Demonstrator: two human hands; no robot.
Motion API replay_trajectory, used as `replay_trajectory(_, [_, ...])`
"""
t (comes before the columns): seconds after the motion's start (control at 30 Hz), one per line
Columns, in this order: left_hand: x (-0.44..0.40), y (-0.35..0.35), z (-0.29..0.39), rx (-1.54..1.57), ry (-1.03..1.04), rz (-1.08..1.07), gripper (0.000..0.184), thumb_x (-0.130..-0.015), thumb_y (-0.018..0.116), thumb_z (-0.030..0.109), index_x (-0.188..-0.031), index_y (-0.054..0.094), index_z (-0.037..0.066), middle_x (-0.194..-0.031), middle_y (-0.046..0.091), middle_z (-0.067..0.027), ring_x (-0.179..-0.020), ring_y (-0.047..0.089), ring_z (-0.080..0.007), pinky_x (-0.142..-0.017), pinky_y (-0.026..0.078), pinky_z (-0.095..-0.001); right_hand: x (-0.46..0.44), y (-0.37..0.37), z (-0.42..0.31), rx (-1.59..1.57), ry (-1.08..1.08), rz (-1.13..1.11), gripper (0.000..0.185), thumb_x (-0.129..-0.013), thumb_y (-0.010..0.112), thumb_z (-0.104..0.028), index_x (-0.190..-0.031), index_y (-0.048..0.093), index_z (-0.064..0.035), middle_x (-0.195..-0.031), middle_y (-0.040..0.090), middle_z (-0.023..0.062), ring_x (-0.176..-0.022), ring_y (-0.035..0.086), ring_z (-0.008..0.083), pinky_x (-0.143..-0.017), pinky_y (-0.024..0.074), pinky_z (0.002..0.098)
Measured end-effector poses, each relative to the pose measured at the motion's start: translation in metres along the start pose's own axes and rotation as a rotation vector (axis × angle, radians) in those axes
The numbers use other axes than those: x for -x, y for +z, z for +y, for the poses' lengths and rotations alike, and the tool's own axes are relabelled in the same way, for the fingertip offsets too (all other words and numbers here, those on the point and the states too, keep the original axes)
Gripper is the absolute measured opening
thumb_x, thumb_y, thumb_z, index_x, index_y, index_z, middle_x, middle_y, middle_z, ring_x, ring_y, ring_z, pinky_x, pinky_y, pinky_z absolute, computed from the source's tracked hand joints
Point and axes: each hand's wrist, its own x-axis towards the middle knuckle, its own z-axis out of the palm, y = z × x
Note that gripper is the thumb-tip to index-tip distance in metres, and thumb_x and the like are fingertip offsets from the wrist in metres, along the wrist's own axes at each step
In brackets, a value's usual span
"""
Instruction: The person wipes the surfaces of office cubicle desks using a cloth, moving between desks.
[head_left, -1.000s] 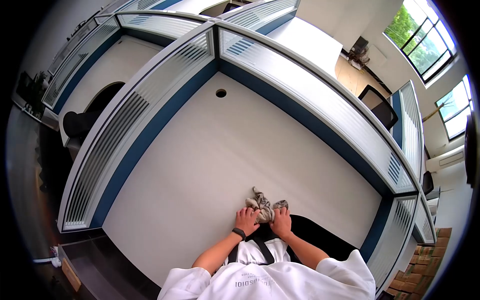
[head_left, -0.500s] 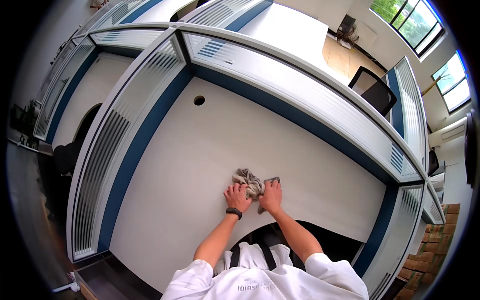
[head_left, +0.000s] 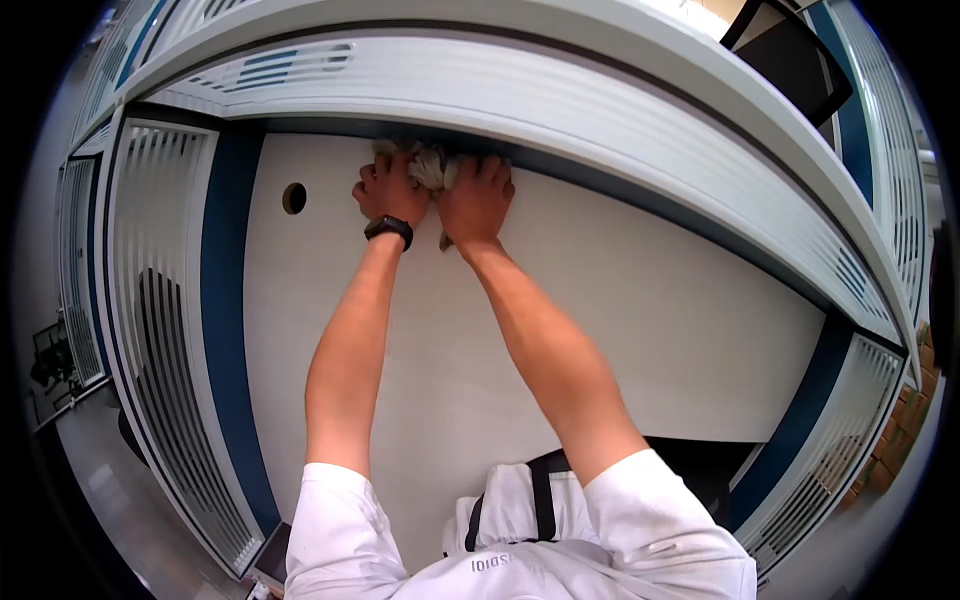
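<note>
A crumpled grey-beige cloth [head_left: 428,168] lies on the white desk top [head_left: 620,330], right against the blue strip at the foot of the back partition. My left hand [head_left: 393,190], with a black band on its wrist, presses down on the cloth's left side, fingers curled over it. On its right side my right hand [head_left: 477,200] grips the cloth too, and a small corner of it sticks out below that palm. Both arms are stretched far forward across the desk. Parts of the cloth are hidden under the fingers.
A round cable hole [head_left: 294,198] is in the desk left of my hands. White slatted partitions [head_left: 560,100] with blue lower strips [head_left: 225,300] enclose the desk at the back and sides. Beyond the back partition stands a black chair [head_left: 790,60]; brown boxes [head_left: 895,440] are stacked at far right.
Both hands have pushed the cloth forward from the desk's front-middle area to its back edge. My body leans further over the desk, and the view has shifted with it.
</note>
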Motion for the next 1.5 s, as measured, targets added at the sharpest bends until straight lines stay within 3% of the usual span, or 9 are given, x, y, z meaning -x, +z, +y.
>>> replay_trajectory(0.13, [0.004, 0.006, 0.005, -0.04, 0.063, 0.103, 0.05, -0.071, 0.066, 0.021, -0.119, 0.054, 0.02, -0.122, 0.047, -0.0085, -0.115, 0.04, -0.0322, -0.096, 0.028, -0.0496, 0.01, -0.016, 0.016, -0.155, -0.106, -0.079, 0.05, -0.063, 0.072, -0.019, -0.106, 0.051, -0.0027, -0.107, 0.046, 0.0172, -0.107, 0.045, 0.037, -0.083, 0.0417, 0.0471])
replay_trajectory(0.23, [0.028, -0.001, 0.01, -0.027, 0.042, -0.228, 0.055, -0.07, 0.069, 0.021, -0.122, 0.051, 0.021, -0.123, 0.045, -0.0086, -0.116, 0.038, -0.0319, -0.095, 0.029, -0.0515, 0.026, -0.043, 0.029, -0.132, -0.094, -0.227, 0.052, -0.063, 0.074, -0.018, -0.108, 0.052, -0.0037, -0.111, 0.047, 0.0167, -0.108, 0.044, 0.035, -0.087, 0.0394, 0.045])
replay_trajectory(0.4, [0.129, 0.017, 0.044, -0.051, 0.255, -0.115, 0.057, -0.065, 0.073, 0.022, -0.119, 0.053, 0.023, -0.123, 0.044, -0.0077, -0.116, 0.037, -0.0308, -0.095, 0.029, -0.0508, 0.105, -0.087, 0.095, -0.065, -0.06, -0.314, 0.053, -0.064, 0.074, -0.02, -0.109, 0.051, -0.0053, -0.114, 0.044, 0.0157, -0.11, 0.041, 0.0336, -0.087, 0.0395, 0.0455])
replay_trajectory(0.67, [0.31, 0.021, 0.066, 0.106, 0.418, -0.206, 0.058, -0.061, 0.076, 0.021, -0.114, 0.053, 0.02, -0.114, 0.046, -0.008, -0.113, 0.038, -0.0296, -0.095, 0.028, -0.0482, 0.272, -0.158, 0.158, 0.042, 0.1, -0.331, 0.052, -0.061, 0.076, -0.016, -0.105, 0.05, -0.0065, -0.108, 0.044, 0.0123, -0.106, 0.043, 0.0325, -0.083, 0.0426, 0.0447])
replay_trajectory(0.73, [0.346, 0.013, 0.072, 0.1, 0.39, -0.35, 0.057, -0.062, 0.075, 0.022, -0.114, 0.053, 0.021, -0.113, 0.046, -0.0081, -0.113, 0.039, -0.0291, -0.095, 0.028, -0.0479, 0.309, -0.171, 0.168, 0.052, 0.116, -0.314, 0.052, -0.061, 0.076, -0.017, -0.105, 0.05, -0.0069, -0.108, 0.044, 0.0118, -0.105, 0.043, 0.0324, -0.082, 0.0428, 0.0444])
replay_trajectory(0.9, [0.417, 0.06, 0.059, 0.178, 0.476, -0.192, 0.059, -0.057, 0.077, 0.026, -0.111, 0.052, 0.02, -0.109, 0.046, -0.0067, -0.111, 0.04, -0.028, -0.094, 0.031, -0.0474, 0.365, -0.189, 0.186, 0.123, 0.126, -0.317, 0.053, -0.06, 0.076, -0.018, -0.105, 0.05, -0.0093, -0.108, 0.044, 0.011, -0.104, 0.044, 0.0311, -0.079, 0.0437, 0.0439])
replay_trajectory(1.07, [0.426, 0.034, 0.074, 0.171, 0.397, -0.122, 0.057, -0.059, 0.074, 0.023, -0.112, 0.054, 0.018, -0.111, 0.047, -0.007, -0.112, 0.039, -0.0292, -0.093, 0.03, -0.0471, 0.359, -0.187, 0.189, 0.146, 0.12, -0.377, 0.052, -0.062, 0.075, -0.021, -0.106, 0.05, -0.0073, -0.109, 0.045, 0.0132, -0.105, 0.045, 0.0326, -0.081, 0.0444, 0.0436])
replay_trajectory(1.2, [0.408, 0.038, 0.09, 0.084, 0.261, -0.197, 0.053, -0.058, 0.074, 0.022, -0.107, 0.055, 0.021, -0.109, 0.047, -0.0058, -0.108, 0.041, -0.0278, -0.091, 0.031, -0.0461, 0.343, -0.181, 0.19, 0.186, 0.143, -0.49, 0.054, -0.065, 0.072, -0.025, -0.109, 0.05, -0.0034, -0.11, 0.046, 0.0164, -0.105, 0.046, 0.0342, -0.084, 0.0452, 0.0435])
replay_trajectory(1.5, [0.317, 0.034, 0.114, 0.059, 0.23, -0.267, 0.051, -0.059, 0.069, 0.015, -0.108, 0.056, 0.022, -0.111, 0.047, -0.0069, -0.109, 0.04, -0.0292, -0.092, 0.029, -0.0482, 0.266, -0.163, 0.186, 0.081, 0.174, -0.432, 0.051, -0.065, 0.07, -0.022, -0.108, 0.052, -0.0015, -0.112, 0.047, 0.0164, -0.107, 0.046, 0.034, -0.088, 0.0418, 0.0446])
